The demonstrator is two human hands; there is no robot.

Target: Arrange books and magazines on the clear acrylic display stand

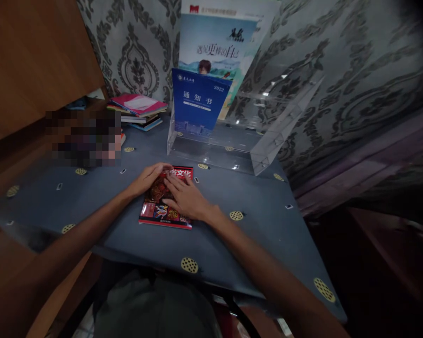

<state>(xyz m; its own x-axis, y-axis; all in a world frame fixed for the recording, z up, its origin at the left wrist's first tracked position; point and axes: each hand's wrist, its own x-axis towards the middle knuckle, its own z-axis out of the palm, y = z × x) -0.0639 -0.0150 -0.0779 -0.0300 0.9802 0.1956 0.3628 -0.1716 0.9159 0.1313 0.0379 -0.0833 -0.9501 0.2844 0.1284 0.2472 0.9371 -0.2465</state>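
Note:
A red-covered book [165,220] with colourful pictures and white lettering lies flat on the blue-grey table. My left hand [151,177] rests along its upper left edge, fingers stretched out toward the top. Across the book's middle and right side lies my right hand [186,196], palm down with the fingers spread. Both hands touch the cover and hide part of its title and picture. Neither hand is gripping the book.
Behind the book a clear acrylic stand [271,136] holds a blue booklet [199,105] and a taller light-blue book [218,42]. A stack of books [137,105] sits at the back left of the table [218,249]. A patterned wall [137,61] rises behind.

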